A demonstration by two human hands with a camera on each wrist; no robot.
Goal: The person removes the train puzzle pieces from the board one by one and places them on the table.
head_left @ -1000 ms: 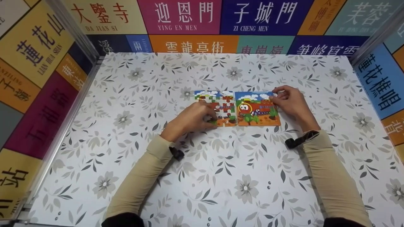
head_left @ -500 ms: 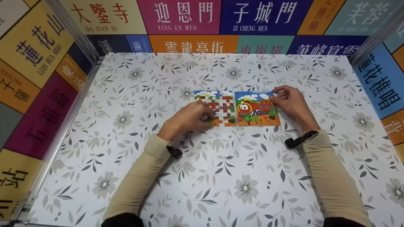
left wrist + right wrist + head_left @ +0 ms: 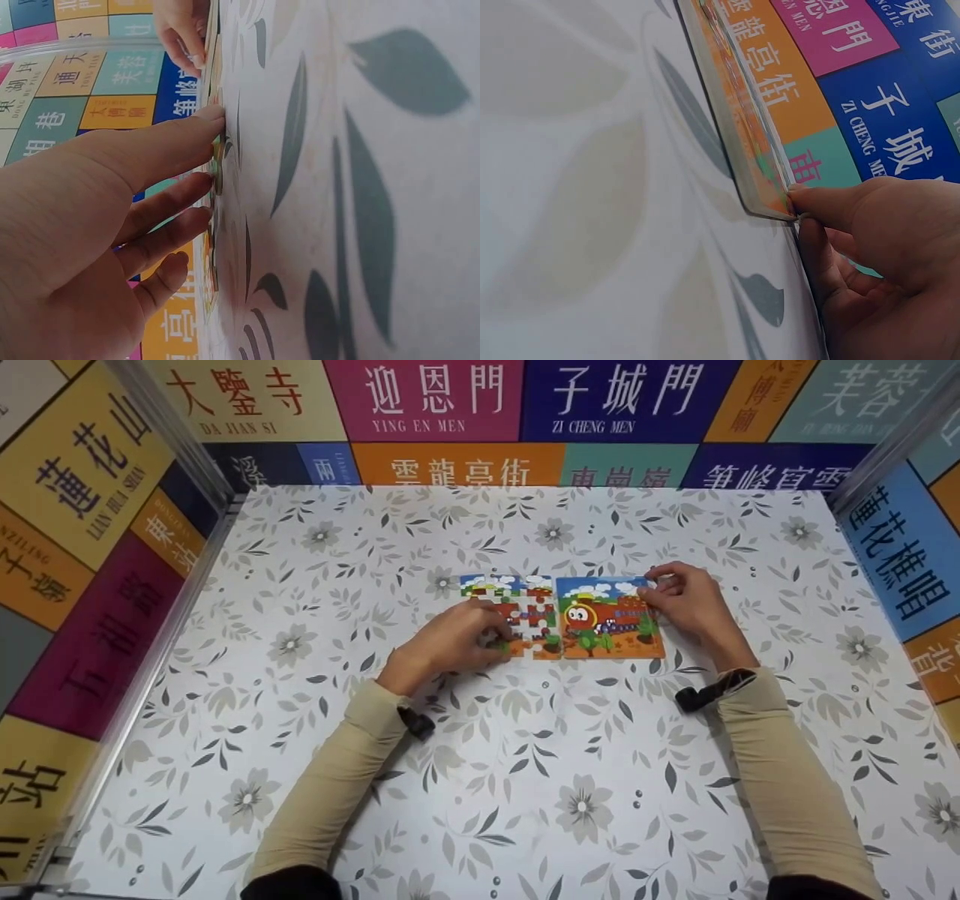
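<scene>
My left hand (image 3: 459,639) rests its thumb and fingertips on several jigsaw pieces (image 3: 540,615), which carry parts of a red train scene and lie with white gaps among them. In the left wrist view those pieces (image 3: 215,247) show edge-on, under fairly straight fingers (image 3: 154,206); my palm hides some of them in the head view. Close to their right lies a square picture board (image 3: 611,619) with the same cartoon train under a blue sky. My right hand (image 3: 686,596) pinches its right edge, the thumb (image 3: 829,202) at a corner in the right wrist view.
A white table (image 3: 585,780) with a grey leaf-and-flower pattern spreads under both hands. Coloured panels with large Chinese characters (image 3: 435,397) stand along its back and both sides.
My left hand has shifted slightly left, and the gap between the left pieces and the right-hand column has changed. My right hand and the picture board stay in place.
</scene>
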